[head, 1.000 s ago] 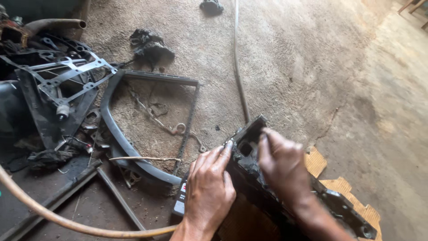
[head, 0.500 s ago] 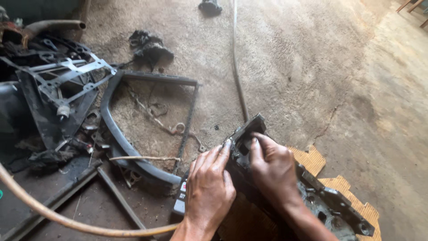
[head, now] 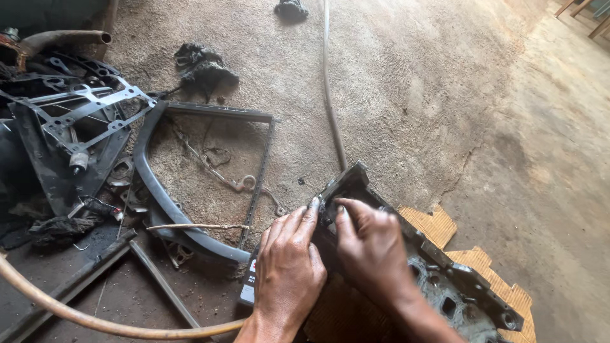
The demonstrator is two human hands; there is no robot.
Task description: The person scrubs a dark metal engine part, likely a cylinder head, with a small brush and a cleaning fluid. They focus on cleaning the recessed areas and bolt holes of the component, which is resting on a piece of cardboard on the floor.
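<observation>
Two hands [head: 330, 254] on one engine part [head: 438, 273]

To your left, a curved dark frame [head: 166, 202] and a heap of metal scrap [head: 70, 127] crowd the floor [head: 413, 82]. Ahead, only a thin hose [head: 330, 95] crosses it; to your right it lies open.

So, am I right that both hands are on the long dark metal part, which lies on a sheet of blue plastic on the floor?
Not quite: in the head view both hands, left hand and right hand, are on the long dark metal part, but it lies on brown cardboard, not blue plastic, on the floor.
</observation>
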